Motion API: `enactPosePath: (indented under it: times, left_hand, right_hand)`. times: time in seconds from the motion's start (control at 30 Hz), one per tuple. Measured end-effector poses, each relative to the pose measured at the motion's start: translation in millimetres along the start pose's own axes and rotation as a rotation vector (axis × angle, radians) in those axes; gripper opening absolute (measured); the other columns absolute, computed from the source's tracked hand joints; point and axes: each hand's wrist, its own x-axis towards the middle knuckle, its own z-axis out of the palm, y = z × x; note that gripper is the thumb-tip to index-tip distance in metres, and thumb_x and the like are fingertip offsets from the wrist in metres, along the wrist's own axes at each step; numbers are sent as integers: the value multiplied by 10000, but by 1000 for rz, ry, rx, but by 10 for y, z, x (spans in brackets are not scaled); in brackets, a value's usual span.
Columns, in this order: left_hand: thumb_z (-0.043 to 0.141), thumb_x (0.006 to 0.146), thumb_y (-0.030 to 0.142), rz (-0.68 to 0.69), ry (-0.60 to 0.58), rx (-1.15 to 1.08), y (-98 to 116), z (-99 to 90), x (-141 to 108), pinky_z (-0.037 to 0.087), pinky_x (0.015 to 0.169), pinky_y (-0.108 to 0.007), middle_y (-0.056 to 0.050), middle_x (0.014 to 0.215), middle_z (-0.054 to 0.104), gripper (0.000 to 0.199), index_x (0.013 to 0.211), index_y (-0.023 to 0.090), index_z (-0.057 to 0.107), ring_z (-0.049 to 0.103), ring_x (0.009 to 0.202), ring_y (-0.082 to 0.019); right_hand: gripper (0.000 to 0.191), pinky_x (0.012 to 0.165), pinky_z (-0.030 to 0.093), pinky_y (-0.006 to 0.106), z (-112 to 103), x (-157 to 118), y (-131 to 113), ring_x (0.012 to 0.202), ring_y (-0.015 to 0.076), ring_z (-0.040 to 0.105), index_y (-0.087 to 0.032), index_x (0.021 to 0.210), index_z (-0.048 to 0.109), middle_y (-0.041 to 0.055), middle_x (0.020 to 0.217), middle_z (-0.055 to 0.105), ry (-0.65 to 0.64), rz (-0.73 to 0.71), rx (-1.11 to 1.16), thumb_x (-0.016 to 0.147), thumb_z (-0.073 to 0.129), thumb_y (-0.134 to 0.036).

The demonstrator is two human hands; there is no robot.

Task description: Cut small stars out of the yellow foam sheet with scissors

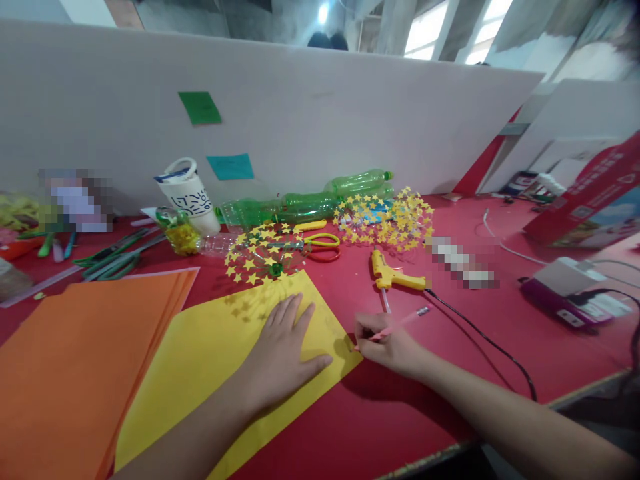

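A sheet of yellow paper [200,360] lies at an angle on the red table. My left hand [285,350] rests flat on it with the fingers spread. In my right hand [387,343] is a pink pencil [403,322], its tip close to the sheet's right corner; whether it touches the paper I cannot tell. Just beyond the sheet stands a cluster of yellow stars [265,253] on thin clear stems. A yellow glue gun [393,273] lies past my right hand, its cord running toward the table's front edge.
Orange paper sheets [75,360] are stacked at the left. Scissors [323,247], green plastic bottles [310,205], a second star cluster [385,220] and a white tumbler [193,197] stand or lie before the white partition [300,120]. A purple power strip [565,307] is at the right.
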Motion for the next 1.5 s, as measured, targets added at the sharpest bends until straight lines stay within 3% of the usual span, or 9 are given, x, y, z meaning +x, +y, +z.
enactPosePath:
  times: [0.5,0.73,1.3,1.5]
  left_hand:
    - [342,736,646,20,21,0,-3,9,1,163,1038,-459,-84,1444,142,752,1352,231,226,86,1309,-296]
    - [348,733,644,29,42,10,-11,30,6,164,1037,-457,-80,1443,148,749,1350,235,231,96,1308,-294]
    - [377,737,622,29,36,-30,-16,14,-1,156,1036,-467,-79,1443,154,743,1352,231,233,97,1304,-313]
    - [360,743,627,24,34,-17,-11,12,-3,151,1039,-458,-82,1444,144,740,1353,229,228,91,1307,-301]
  right_hand:
    - [91,437,252,155,49,-36,69,491,62,367,-155,632,458,-49,545,445,-12,-27,14,665,498,-80]
    - [65,462,276,163,35,-43,-48,534,77,406,-157,678,469,-25,603,483,-60,-25,-51,712,512,-122]
    - [131,422,233,168,133,-18,159,461,66,360,-171,589,400,-51,509,413,157,-40,-152,625,468,-65]
    - [113,430,241,167,108,-52,116,465,63,359,-170,621,422,-53,522,425,87,-40,-135,651,479,-77]
